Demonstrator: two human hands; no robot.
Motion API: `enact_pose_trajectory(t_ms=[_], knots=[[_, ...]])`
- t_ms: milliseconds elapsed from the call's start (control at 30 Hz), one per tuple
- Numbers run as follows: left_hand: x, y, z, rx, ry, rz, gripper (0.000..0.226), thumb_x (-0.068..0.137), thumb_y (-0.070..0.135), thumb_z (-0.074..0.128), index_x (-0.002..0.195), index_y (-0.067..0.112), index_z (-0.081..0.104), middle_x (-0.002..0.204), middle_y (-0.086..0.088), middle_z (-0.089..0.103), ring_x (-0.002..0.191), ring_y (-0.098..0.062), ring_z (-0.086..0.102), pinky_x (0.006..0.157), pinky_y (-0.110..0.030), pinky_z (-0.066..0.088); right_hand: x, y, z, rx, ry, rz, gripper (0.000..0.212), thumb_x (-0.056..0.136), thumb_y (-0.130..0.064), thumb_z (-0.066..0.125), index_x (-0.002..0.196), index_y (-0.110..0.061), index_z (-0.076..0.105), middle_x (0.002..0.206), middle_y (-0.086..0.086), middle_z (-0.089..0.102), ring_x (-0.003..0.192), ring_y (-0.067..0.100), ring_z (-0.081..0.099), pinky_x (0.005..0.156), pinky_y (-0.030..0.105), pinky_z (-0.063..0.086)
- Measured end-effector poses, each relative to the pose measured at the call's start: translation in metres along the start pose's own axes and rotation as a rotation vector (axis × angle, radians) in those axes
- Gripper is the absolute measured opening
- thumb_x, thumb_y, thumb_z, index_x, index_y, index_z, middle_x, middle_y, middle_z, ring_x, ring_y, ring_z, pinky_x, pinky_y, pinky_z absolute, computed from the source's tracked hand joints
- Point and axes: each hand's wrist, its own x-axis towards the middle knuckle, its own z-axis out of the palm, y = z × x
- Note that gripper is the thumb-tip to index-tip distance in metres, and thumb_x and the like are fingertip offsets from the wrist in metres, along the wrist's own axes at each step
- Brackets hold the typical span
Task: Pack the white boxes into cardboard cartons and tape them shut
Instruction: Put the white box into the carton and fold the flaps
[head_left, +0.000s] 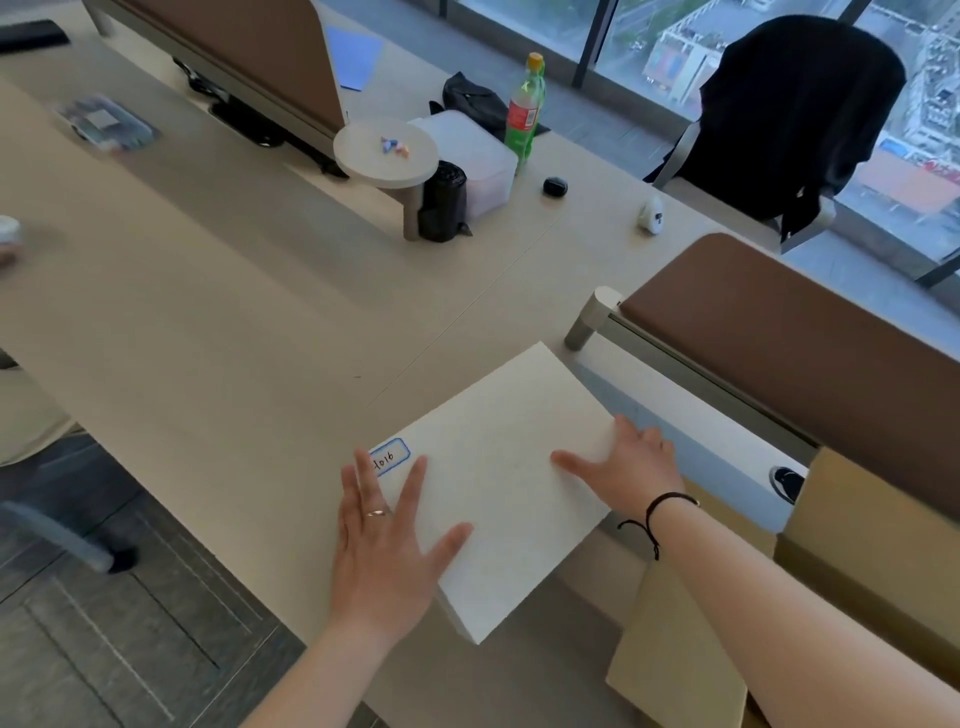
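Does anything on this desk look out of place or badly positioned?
Yes. The flat white box lies askew, one corner hanging past the beige desk edge. Left hand and right hand rest on it.

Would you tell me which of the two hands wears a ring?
The left hand, lying flat on the white box near its blue-edged label, wears the ring; the right hand has only a black wrist cord.
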Motion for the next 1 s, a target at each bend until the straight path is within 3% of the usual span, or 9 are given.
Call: enact_pose_trajectory(t_ms=[67,133,233,300,367,400,500,600,1000], knots=[[0.005,-0.006,-0.015,-0.1,-0.033,-0.061,0.093,0.079,0.088,0.032,0.153,0.054,-0.014,0.161,-0.001,-0.037,0.156,-0.027,-0.01,0.121,-0.048,0.026,-0.011,0.001,0.007,-0.03,0.01,0.021,0.108,0.065,-0.094,0.05,0.14,-0.018,0.035,0.133,0.009,0.044,0.129,0.031,0.041,0.099,0.046,0.045],[0.013,-0.016,-0.026,-0.201,-0.036,-0.09,0.094,0.083,0.081,0.045,0.152,0.055,-0.013,0.17,0.006,0.001,0.148,-0.027,0.034,0.104,-0.046,0.045,-0.019,-0.002,0.013,-0.062,-0.016,0.041,0.114,0.06,-0.099,0.046,0.137,-0.015,0.038,0.132,0.008,0.049,0.122,0.029,0.051,0.093,0.044,0.052],[0.029,-0.031,-0.039,-0.477,-0.039,-0.205,0.104,0.083,0.074,0.06,0.154,0.048,-0.01,0.144,0.027,0.046,0.125,-0.018,0.06,0.094,-0.041,0.049,-0.026,-0.008,0.018,-0.022,-0.122,0.071,0.115,0.051,-0.101,0.05,0.127,-0.014,0.044,0.118,0.001,0.062,0.101,0.023,0.065,0.082,0.041,0.058],[0.04,-0.039,-0.048,-0.592,-0.014,-0.302,0.095,0.084,0.067,0.065,0.159,0.039,0.013,0.135,0.023,0.056,0.12,-0.019,0.063,0.093,-0.039,0.048,-0.028,-0.01,0.024,0.036,-0.21,0.039,0.106,0.049,-0.101,0.052,0.117,-0.02,0.053,0.103,-0.008,0.068,0.089,0.016,0.067,0.077,0.037,0.059],[0.05,-0.047,-0.054,-0.656,0.013,-0.335,0.055,0.086,0.062,0.066,0.134,0.038,0.056,0.116,0.022,0.071,0.107,-0.017,0.07,0.091,-0.039,0.053,-0.03,-0.012,0.033,0.155,-0.294,-0.021,0.082,0.056,-0.094,0.058,0.11,-0.032,0.066,0.097,-0.016,0.071,0.087,0.01,0.068,0.077,0.031,0.058],[0.053,-0.047,-0.059,-0.685,0.009,-0.34,0.037,0.089,0.058,0.066,0.118,0.036,0.067,0.103,0.019,0.076,0.099,-0.017,0.073,0.09,-0.041,0.055,-0.032,-0.012,0.038,0.266,-0.322,-0.042,0.07,0.062,-0.087,0.064,0.109,-0.036,0.068,0.099,-0.018,0.072,0.09,0.009,0.068,0.079,0.03,0.057],[0.055,-0.042,-0.07,-0.819,-0.056,-0.349,0.016,0.096,0.044,0.065,0.103,0.031,0.071,0.09,0.016,0.078,0.087,-0.013,0.075,0.077,-0.036,0.057,-0.038,-0.015,0.05,0.725,-0.364,-0.006,0.048,0.07,-0.057,0.085,0.111,-0.034,0.071,0.107,-0.017,0.075,0.097,0.006,0.071,0.086,0.029,0.056],[0.053,-0.04,-0.072,-0.871,-0.096,-0.347,0.017,0.096,0.044,0.064,0.104,0.031,0.071,0.092,0.016,0.078,0.082,-0.01,0.075,0.072,-0.033,0.056,-0.039,-0.017,0.06,1.003,-0.37,0.073,0.051,0.069,-0.043,0.09,0.115,-0.03,0.071,0.106,-0.013,0.077,0.097,0.011,0.074,0.09,0.035,0.058],[0.051,-0.042,-0.073,-0.945,-0.182,-0.432,0.033,0.084,0.043,0.079,0.106,0.018,0.073,0.096,0.004,0.08,0.089,-0.02,0.077,0.083,-0.04,0.059,-0.036,-0.02,0.056,1.075,-0.415,0.133,0.056,0.067,-0.044,0.091,0.116,-0.028,0.071,0.106,-0.006,0.078,0.099,0.021,0.075,0.094,0.046,0.057]])
